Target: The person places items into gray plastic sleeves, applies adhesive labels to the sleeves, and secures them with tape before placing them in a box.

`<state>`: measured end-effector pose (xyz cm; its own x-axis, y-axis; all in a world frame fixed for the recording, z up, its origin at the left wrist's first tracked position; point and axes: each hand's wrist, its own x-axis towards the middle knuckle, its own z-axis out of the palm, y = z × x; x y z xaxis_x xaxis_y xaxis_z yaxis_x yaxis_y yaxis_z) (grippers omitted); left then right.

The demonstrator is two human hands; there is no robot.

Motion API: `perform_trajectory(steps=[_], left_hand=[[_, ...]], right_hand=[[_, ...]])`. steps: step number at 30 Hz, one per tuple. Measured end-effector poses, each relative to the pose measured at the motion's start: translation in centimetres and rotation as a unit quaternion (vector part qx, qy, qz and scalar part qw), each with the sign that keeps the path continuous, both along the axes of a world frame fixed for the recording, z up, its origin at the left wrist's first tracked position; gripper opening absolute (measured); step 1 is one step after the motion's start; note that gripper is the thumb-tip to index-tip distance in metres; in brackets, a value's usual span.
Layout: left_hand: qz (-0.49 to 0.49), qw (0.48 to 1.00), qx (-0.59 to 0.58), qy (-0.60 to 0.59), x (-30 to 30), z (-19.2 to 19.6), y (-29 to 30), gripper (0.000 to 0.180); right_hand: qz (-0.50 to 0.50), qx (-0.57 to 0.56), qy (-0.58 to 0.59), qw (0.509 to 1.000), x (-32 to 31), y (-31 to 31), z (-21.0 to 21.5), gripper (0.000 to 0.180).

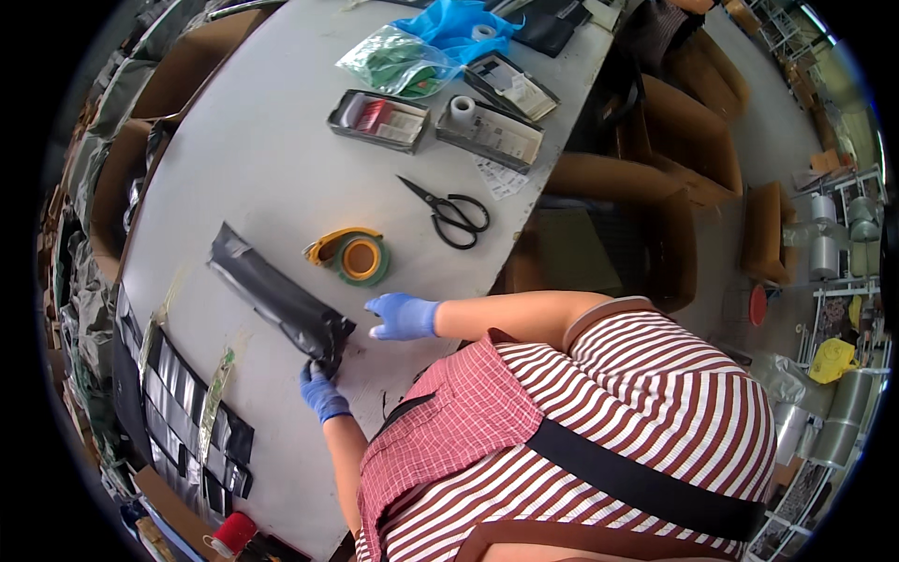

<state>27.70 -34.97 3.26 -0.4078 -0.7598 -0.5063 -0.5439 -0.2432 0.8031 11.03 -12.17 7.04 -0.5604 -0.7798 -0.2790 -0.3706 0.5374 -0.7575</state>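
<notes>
A long black foil pouch (pixel 272 295) lies slantwise on the grey table (pixel 262 159). My left hand (pixel 323 393), in a blue glove, pinches the pouch's near end at its crumpled corner. My right hand (pixel 403 316), also gloved in blue, rests on the table just to the right of that end, fingers spread and holding nothing. An orange and yellow tape dispenser with a green roll (pixel 356 255) sits just beyond my right hand. Black scissors (pixel 451 217) lie farther right, near the table's edge.
Shallow trays with small parts (pixel 379 120) (pixel 492 131) and a clear bag of green items (pixel 398 61) stand at the far end, beside a blue plastic bag (pixel 459 23). Several black and silver pouches (pixel 178 412) line the left edge. Cardboard boxes (pixel 655 215) stand right of the table.
</notes>
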Motion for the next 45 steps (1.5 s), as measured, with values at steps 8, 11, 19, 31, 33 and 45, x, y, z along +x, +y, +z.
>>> perform_trajectory(steps=[8, 11, 19, 31, 33, 45], left_hand=[[-0.201, 0.859, -0.451, -0.134, -10.0, 6.1, 8.3, 0.083], [-0.163, 0.846, -0.466, -0.202, -11.3, 4.6, 8.3, 0.109], [-0.169, 0.868, -0.435, -0.168, -10.2, 4.6, 8.9, 0.104], [-0.185, 0.847, -0.465, -0.182, -9.9, 4.2, 8.3, 0.104], [-0.188, 0.849, -0.459, -0.182, -9.7, 4.4, 8.3, 0.103], [-0.355, 0.921, 0.051, 0.153, -19.0, 18.7, 20.5, 0.037]], right_hand=[[-0.199, -0.052, -0.069, 0.976, -6.4, 22.0, 0.8, 0.030], [-0.195, -0.054, -0.052, 0.978, -9.1, 25.7, 1.3, 0.028], [-0.361, -0.104, 0.048, 0.926, -23.0, 29.2, 6.3, 0.026], [-0.134, 0.247, 0.223, 0.933, -28.9, 24.6, 1.9, 0.015], [-0.066, 0.265, 0.261, 0.926, -29.1, 25.0, 2.1, 0.016], [-0.090, -0.207, 0.153, 0.962, -16.8, 18.4, 11.5, 0.021]])
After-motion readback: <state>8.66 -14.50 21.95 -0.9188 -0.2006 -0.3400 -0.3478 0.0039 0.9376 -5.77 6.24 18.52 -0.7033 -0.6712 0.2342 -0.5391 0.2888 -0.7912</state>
